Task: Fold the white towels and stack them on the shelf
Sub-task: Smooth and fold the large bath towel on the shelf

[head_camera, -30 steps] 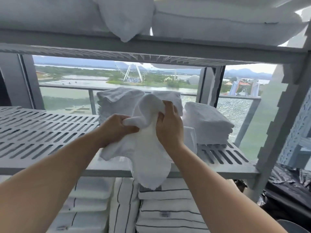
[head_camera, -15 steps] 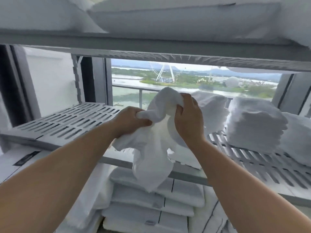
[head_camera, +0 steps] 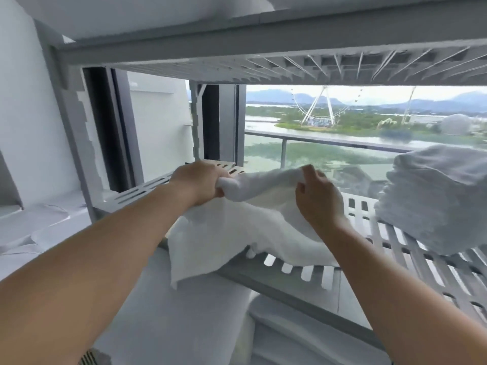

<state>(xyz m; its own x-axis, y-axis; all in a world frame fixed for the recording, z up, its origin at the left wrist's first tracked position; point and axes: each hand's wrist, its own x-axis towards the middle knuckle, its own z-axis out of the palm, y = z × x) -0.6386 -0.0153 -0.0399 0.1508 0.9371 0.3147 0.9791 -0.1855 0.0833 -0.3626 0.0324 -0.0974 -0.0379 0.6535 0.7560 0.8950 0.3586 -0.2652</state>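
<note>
A loose white towel [head_camera: 237, 233] hangs between my two hands over the front edge of the slotted grey shelf [head_camera: 411, 262]. My left hand [head_camera: 203, 181] grips a bunched corner of it in a fist. My right hand [head_camera: 316, 196] pinches the towel's upper edge a little to the right, thumb and fingers curled on the cloth. The towel's lower part drapes over the shelf lip and down. A stack of folded white towels [head_camera: 437, 198] sits on the shelf at the right.
An upper shelf [head_camera: 263, 46] runs close overhead. Folded linen [head_camera: 184, 312] lies on the level below. A grey upright post [head_camera: 79, 143] stands at the left. Behind the shelf is a window with a balcony rail.
My view has swung left, so the folded stacks slid to the right. My hands have drawn apart, spreading the towel wider, and its lower part now lies on the shelf edge.
</note>
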